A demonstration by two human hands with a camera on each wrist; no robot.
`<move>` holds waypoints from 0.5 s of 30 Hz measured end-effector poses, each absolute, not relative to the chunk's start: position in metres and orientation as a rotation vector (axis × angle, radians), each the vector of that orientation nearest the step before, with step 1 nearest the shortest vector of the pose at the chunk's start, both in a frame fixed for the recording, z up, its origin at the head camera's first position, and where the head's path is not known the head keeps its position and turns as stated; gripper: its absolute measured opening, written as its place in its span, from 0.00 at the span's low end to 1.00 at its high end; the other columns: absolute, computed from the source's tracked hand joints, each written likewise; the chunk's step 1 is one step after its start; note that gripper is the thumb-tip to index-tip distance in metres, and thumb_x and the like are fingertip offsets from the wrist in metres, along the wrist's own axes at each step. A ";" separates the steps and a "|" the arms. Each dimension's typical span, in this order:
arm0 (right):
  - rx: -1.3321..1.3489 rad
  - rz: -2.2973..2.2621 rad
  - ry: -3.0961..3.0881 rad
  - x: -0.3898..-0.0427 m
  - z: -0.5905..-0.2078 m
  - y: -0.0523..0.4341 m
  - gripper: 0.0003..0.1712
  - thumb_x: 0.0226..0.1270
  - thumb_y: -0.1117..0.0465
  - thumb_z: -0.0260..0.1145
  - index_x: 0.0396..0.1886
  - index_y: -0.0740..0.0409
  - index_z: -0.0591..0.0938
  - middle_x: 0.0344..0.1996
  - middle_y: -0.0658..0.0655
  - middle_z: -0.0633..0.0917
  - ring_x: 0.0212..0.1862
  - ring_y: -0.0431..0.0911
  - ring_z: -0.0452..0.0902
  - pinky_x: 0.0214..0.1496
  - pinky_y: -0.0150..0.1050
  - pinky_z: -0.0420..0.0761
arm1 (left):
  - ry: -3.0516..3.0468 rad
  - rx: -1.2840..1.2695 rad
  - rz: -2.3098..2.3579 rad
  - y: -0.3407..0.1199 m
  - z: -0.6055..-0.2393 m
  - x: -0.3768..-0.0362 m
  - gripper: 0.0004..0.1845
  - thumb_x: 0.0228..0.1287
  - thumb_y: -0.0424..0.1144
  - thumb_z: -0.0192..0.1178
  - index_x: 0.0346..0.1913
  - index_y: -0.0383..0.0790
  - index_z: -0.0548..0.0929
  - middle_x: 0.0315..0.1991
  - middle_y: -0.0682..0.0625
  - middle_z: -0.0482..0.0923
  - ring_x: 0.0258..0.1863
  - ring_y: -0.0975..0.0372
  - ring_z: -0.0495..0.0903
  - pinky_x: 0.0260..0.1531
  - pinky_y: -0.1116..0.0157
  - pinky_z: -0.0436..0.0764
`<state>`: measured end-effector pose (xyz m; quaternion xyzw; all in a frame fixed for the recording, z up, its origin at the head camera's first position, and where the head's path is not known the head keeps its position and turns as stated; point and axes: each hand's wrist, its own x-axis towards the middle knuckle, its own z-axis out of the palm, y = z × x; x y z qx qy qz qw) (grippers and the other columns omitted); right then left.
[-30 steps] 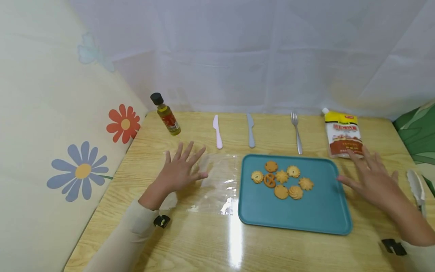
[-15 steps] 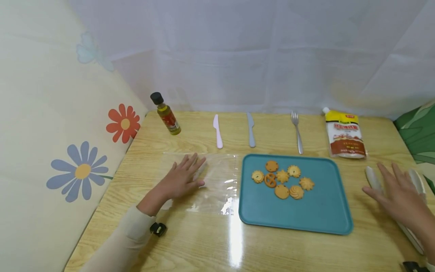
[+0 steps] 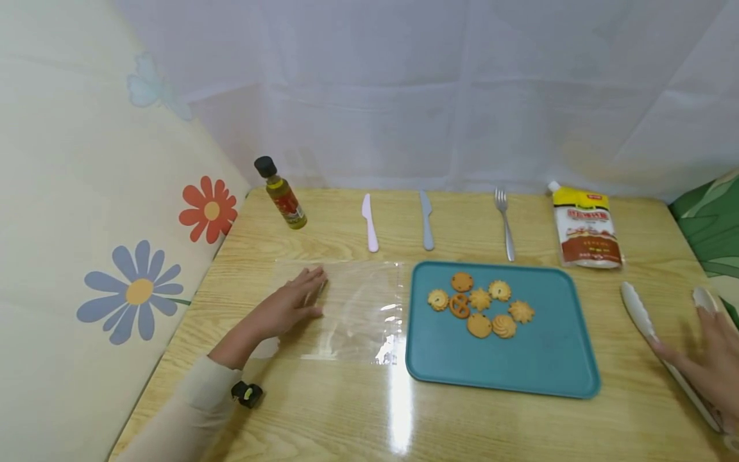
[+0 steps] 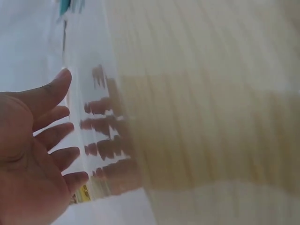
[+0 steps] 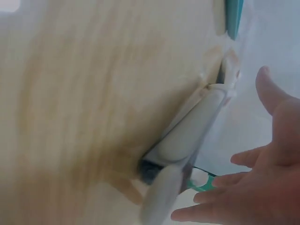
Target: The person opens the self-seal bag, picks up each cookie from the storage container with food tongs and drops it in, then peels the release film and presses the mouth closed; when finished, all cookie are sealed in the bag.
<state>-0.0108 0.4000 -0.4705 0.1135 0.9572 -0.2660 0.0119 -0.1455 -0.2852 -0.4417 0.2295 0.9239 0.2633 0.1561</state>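
In the head view my left hand is over the left part of a clear plastic sheet or bag, holding nothing. Its fingers are spread and gently bent in the left wrist view; I cannot tell whether they touch the plastic. At the right edge, my right hand is partly cut off, just over a pair of pale-tipped tongs. The right wrist view has the tongs' handles beside that hand, its thumb and fingers apart and not closed around them.
A teal tray bears several cookies. Behind lie a pink knife, a grey knife and a fork. An oil bottle stands back left; a yellow-topped pouch lies back right.
My right hand has moved right and nearer to me, from beside the pouch to the tongs. My left hand has shifted left and a little nearer, its fingers drawing closer together.
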 end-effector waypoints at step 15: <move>0.546 -0.667 3.140 -0.001 -0.477 0.403 0.71 0.51 0.21 0.71 0.61 0.82 0.56 0.45 0.82 0.64 0.47 0.74 0.65 0.41 0.56 0.73 | 2.595 0.586 0.902 -0.309 -0.446 -0.148 0.32 0.69 0.34 0.67 0.73 0.33 0.72 0.79 0.41 0.61 0.81 0.40 0.45 0.73 0.37 0.54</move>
